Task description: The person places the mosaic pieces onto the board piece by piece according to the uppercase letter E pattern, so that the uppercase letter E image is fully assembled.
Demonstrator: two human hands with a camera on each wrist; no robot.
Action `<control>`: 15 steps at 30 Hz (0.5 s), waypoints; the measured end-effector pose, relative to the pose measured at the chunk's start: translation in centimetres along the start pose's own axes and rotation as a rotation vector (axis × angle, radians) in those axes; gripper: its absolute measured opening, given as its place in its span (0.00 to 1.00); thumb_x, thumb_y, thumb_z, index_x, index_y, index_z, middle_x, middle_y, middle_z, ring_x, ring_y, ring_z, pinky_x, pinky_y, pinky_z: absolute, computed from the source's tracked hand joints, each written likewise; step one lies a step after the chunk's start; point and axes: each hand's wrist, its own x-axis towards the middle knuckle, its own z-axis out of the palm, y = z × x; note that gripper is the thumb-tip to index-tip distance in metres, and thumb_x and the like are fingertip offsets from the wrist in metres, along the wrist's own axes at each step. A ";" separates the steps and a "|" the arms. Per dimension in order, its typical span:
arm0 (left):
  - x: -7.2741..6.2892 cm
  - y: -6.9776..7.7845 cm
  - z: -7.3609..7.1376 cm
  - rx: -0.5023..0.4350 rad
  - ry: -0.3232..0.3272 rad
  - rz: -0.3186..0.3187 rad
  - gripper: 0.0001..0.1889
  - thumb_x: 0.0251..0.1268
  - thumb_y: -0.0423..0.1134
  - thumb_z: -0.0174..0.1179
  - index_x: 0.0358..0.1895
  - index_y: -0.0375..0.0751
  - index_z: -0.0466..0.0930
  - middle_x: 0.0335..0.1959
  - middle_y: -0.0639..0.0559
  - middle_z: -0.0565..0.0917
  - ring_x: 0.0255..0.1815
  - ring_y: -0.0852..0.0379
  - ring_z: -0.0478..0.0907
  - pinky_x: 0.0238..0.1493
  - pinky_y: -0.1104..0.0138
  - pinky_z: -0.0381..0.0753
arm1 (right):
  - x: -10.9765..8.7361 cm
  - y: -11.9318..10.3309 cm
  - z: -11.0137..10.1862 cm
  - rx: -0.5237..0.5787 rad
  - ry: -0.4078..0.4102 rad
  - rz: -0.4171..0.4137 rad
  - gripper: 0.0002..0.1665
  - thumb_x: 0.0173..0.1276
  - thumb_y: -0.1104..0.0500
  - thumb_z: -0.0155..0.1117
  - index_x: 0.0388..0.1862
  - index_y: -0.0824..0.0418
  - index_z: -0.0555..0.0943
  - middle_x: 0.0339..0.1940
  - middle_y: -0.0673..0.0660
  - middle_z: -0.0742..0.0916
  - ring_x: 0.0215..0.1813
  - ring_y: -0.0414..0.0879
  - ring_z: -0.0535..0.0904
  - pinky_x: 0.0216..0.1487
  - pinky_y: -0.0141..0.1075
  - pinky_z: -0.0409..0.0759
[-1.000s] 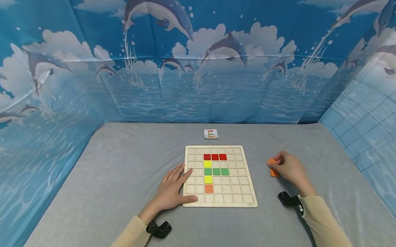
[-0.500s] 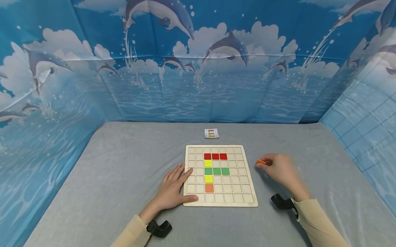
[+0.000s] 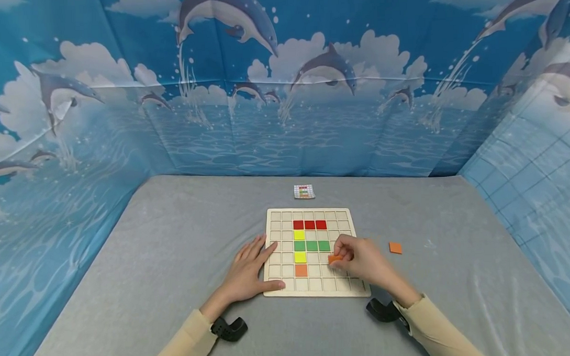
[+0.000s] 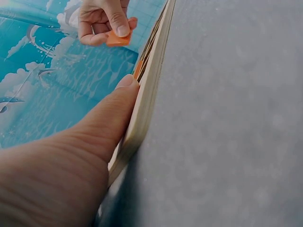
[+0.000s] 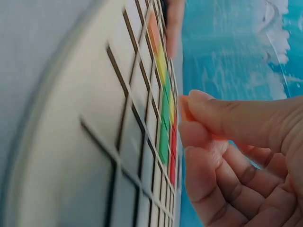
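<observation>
A light wooden grid board [image 3: 350, 285] lies on the table, with red tiles [image 3: 309, 225], yellow tiles [image 3: 300, 257], green tiles [image 3: 312, 246] and one orange tile [image 3: 301, 270] set in its squares. My left hand [image 3: 246, 273] rests on the board's left edge, fingers spread and thumb on the near left corner. Over the right part of the board, my right hand [image 3: 363, 259] pinches an orange tile [image 4: 118, 39] between thumb and fingers. In the right wrist view that tile is mostly hidden by the fingertips.
A second loose orange tile [image 3: 395, 247] lies on the grey cloth right of the board. Behind the board is a small card [image 3: 304, 191] printed with a coloured grid pattern. A dolphin-print curtain [image 3: 283, 120] hangs at the back and sides.
My right hand has picked an orange tile off the cloth and carried it left over the board, leaving another orange tile behind. The left hand has stayed put.
</observation>
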 end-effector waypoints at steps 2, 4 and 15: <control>0.0 -0.1 0.0 -0.003 0.000 0.001 0.49 0.53 0.67 0.60 0.75 0.48 0.53 0.76 0.43 0.47 0.75 0.47 0.39 0.68 0.49 0.41 | 0.0 -0.3 0.6 0.009 -0.026 -0.020 0.14 0.52 0.63 0.76 0.27 0.54 0.77 0.22 0.44 0.78 0.24 0.38 0.73 0.26 0.32 0.73; 0.0 -0.1 0.0 -0.003 0.001 0.000 0.49 0.53 0.67 0.61 0.75 0.48 0.53 0.76 0.43 0.47 0.75 0.47 0.39 0.68 0.49 0.41 | 0.1 -0.5 1.3 0.021 -0.050 -0.032 0.13 0.54 0.63 0.75 0.28 0.53 0.78 0.23 0.43 0.79 0.24 0.37 0.74 0.27 0.32 0.74; 0.1 -0.1 0.1 0.000 0.000 -0.006 0.49 0.53 0.68 0.60 0.75 0.49 0.54 0.76 0.44 0.47 0.75 0.48 0.39 0.68 0.50 0.42 | 0.7 -1.2 3.4 0.037 -0.084 -0.084 0.08 0.58 0.67 0.71 0.28 0.56 0.80 0.22 0.43 0.79 0.24 0.36 0.73 0.25 0.31 0.74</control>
